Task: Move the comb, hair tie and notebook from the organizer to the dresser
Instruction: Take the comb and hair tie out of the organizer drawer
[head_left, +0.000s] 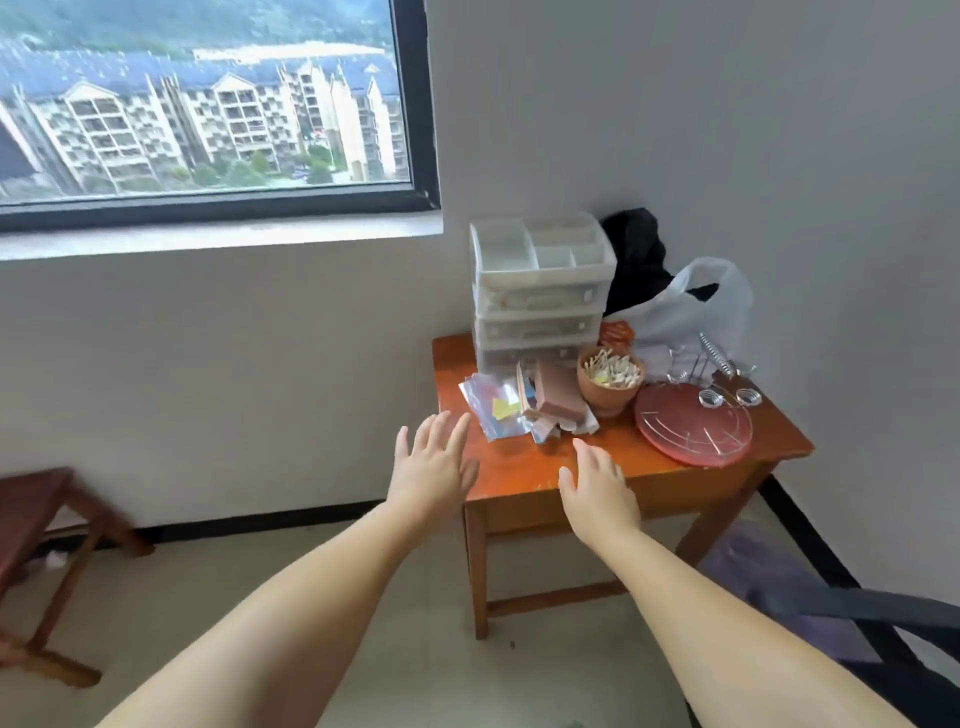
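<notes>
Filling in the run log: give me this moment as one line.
stage: approach | left hand: open, empty | right hand: open, empty | white plastic drawer organizer: drawers shut, on orange wooden table | comb, hair tie, notebook: not seen

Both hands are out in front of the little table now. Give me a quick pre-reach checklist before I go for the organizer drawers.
1. Left hand free: ok, open and holding nothing.
2. Right hand free: ok, open, over the table's front edge.
3. Organizer reachable: ok, at the back-left of the orange table.
4. Drawers: all look closed; not ok for grabbing yet.
5. Comb, hair tie, notebook located: cannot tell, drawer fronts are cloudy.
6. Approach path: not ok, plastic bags and a clay pot crowd the front of the organizer.
</notes>
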